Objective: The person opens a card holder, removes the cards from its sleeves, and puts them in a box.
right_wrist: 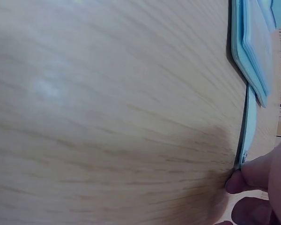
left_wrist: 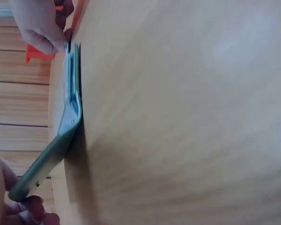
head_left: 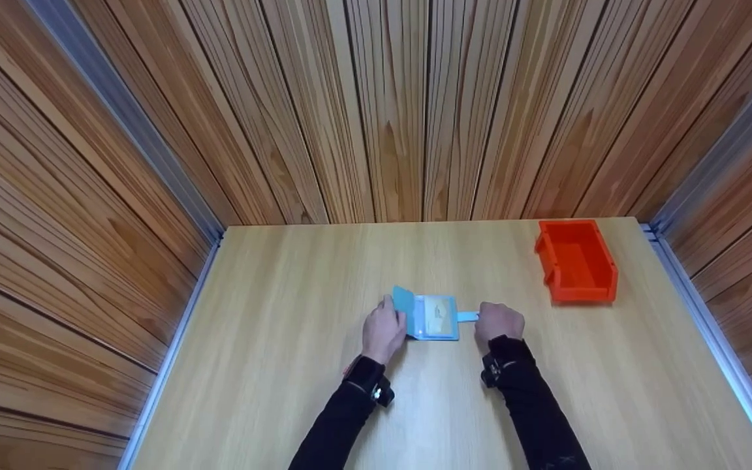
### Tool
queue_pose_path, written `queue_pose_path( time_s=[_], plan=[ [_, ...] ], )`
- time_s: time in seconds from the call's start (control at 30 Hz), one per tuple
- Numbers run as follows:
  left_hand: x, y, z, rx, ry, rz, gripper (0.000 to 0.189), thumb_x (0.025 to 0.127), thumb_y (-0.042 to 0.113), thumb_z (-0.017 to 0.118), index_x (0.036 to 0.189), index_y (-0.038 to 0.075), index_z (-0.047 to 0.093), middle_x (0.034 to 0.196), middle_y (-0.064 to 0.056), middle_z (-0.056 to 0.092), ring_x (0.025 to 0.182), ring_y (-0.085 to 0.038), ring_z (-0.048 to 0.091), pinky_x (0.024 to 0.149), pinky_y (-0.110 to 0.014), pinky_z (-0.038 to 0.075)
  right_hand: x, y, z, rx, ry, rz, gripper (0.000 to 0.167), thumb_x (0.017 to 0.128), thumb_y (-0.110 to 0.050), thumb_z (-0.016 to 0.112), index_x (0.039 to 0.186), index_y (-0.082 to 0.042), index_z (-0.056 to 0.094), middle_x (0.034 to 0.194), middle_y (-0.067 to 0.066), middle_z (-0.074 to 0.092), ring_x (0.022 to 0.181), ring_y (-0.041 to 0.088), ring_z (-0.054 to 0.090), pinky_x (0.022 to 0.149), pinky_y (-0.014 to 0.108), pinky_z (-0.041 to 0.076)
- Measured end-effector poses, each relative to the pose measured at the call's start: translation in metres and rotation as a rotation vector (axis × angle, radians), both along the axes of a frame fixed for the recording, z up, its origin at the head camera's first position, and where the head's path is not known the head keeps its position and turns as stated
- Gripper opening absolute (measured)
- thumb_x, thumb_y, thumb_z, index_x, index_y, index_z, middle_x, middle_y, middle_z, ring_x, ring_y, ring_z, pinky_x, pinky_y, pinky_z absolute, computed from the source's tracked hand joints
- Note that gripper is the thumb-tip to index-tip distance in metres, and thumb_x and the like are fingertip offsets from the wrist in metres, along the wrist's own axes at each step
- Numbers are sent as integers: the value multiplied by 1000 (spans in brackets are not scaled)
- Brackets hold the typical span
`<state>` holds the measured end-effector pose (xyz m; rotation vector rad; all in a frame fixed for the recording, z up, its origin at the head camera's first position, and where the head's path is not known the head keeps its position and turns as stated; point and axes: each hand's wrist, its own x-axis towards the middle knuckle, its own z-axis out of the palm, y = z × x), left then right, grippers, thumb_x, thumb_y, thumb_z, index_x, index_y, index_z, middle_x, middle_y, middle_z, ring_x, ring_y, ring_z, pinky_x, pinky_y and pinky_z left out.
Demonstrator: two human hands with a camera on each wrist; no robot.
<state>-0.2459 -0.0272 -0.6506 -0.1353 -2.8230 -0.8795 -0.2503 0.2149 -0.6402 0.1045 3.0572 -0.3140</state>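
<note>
A light blue wallet (head_left: 440, 316) lies open on the wooden table, with a clear inner sleeve over its right half. My left hand (head_left: 384, 330) holds the left cover (left_wrist: 43, 165) by its outer edge, thumb on one side and fingers on the other. That cover is tilted up off the table, as the left wrist view shows. A narrow closing strap (head_left: 467, 316) sticks out from the wallet's right side. My right hand (head_left: 499, 321) pinches the strap's end between thumb and finger (right_wrist: 260, 171), close over the table.
An orange-red plastic bin (head_left: 578, 264) stands at the table's back right. Wood-plank walls (head_left: 389, 111) with metal corner rails (head_left: 147, 150) enclose the table (head_left: 284, 281) at the back and both sides.
</note>
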Motion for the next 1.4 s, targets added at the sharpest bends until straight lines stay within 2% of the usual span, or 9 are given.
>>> queue_pose_path(
  time_s=[0.2,0.4,0.53,0.67,0.8,0.93,1.07,1.3,1.4],
  plan=[
    [-2,-8,-4,-82,-50,54,51,96,17,61,138,-10,54,109,-22,71,92,-34,72,78,-43,58,2,0,0,15,-5,3,10,91,-10,67,82,-7,70,71,10,67,66,27,66,55,44,49],
    [-2,-12,-9,-118,-38,51,50,92,13,68,135,-10,55,105,-20,72,89,-32,72,75,-42,58,2,-1,2,21,-32,-9,10,93,-10,65,87,-5,71,73,11,67,67,27,65,57,45,51],
    [-2,-11,-10,-116,-45,50,50,92,12,67,135,-9,56,105,-19,72,89,-32,72,76,-41,58,5,1,1,2,-5,-20,12,95,-10,63,88,-2,69,72,13,66,67,29,66,57,46,52],
    [-2,-10,-11,-111,-23,48,47,91,9,67,133,-7,57,103,-18,72,87,-32,72,72,-41,57,6,0,3,-62,84,-26,16,98,-8,58,101,3,68,75,16,66,65,33,65,58,47,51],
    [-2,-9,-9,-106,1,43,46,91,7,66,134,-8,57,102,-18,72,86,-32,72,71,-42,57,1,-3,9,-162,137,43,30,99,-18,64,123,-2,66,96,18,70,73,31,64,66,47,52],
    [-1,-4,-7,-111,13,29,48,94,6,66,137,-10,55,106,-18,72,89,-30,72,76,-41,58,-1,-6,14,-184,43,156,60,94,-37,75,148,-17,57,111,18,63,84,28,57,70,42,48],
    [0,1,-5,-106,28,12,45,94,6,66,135,-10,57,107,-17,72,89,-30,72,78,-40,58,-1,-10,15,-168,-75,205,80,89,-51,78,158,-28,45,110,15,54,87,26,47,69,37,36],
    [-1,10,-2,-68,40,-57,10,92,8,69,100,5,64,88,-6,67,74,-22,66,66,-35,52,-2,-11,9,-131,-126,245,87,85,-57,79,158,-26,45,104,15,52,85,26,43,69,37,31],
    [-4,13,-2,-42,28,-97,5,92,8,69,94,7,64,87,-4,67,74,-20,65,65,-33,51,-4,-12,6,-126,-133,255,85,85,-57,78,158,-26,45,104,15,52,85,26,43,69,37,31]
  ],
)
